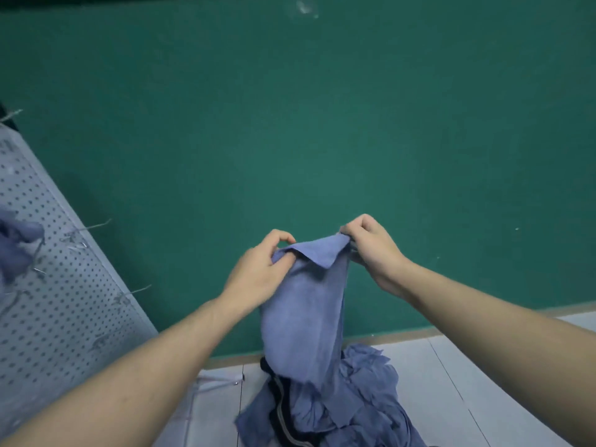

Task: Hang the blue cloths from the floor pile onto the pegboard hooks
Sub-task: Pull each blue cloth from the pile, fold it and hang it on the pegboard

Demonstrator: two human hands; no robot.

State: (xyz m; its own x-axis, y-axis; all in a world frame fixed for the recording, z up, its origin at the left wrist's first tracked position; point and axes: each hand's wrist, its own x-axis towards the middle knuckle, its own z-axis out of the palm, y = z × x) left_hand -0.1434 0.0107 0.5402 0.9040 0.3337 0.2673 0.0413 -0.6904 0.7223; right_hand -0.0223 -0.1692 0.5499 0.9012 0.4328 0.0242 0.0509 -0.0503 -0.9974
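A blue cloth (303,311) hangs in front of me, held up by its top edge. My left hand (258,269) pinches the left corner and my right hand (374,250) pinches the right corner, a short span apart. The cloth's lower end dangles just above the floor pile of blue cloths (348,404), which lies on the white floor below my hands. The grey pegboard (58,301) leans at the far left with thin metal hooks (96,225) sticking out of it. One blue cloth (16,243) hangs on the pegboard at the left edge.
A green wall (322,124) fills the view behind my hands. White floor tiles (467,366) run along its base. Some dark striped fabric (280,411) lies mixed into the pile. White rods (219,382) lie on the floor next to the pegboard's foot.
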